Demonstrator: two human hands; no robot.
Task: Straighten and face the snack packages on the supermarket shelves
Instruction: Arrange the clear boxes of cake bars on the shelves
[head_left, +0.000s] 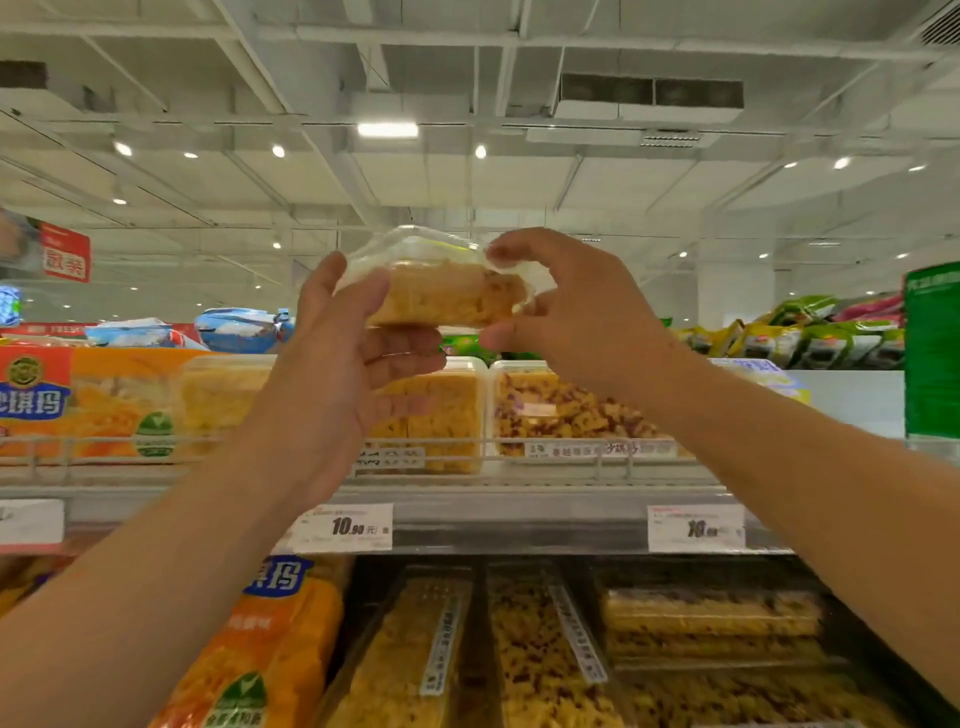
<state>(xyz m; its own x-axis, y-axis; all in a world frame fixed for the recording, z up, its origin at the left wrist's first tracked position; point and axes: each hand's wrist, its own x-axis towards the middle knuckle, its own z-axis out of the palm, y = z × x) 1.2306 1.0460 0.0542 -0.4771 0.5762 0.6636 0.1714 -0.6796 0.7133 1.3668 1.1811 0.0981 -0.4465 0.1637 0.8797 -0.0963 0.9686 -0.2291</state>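
A clear plastic box of yellow snack cake is held up above the top shelf, tilted. My left hand grips it from below and on its left side, thumb up along its edge. My right hand pinches its right end between curled fingers and thumb. Under it on the top shelf stand more clear boxes: a yellow one, one with red bits and another yellow one behind my left wrist.
An orange snack bag lies at the shelf's left. A clear rail runs along the shelf front, with price tags below. The lower shelf holds long boxes and an orange bag. Green bags lie far right.
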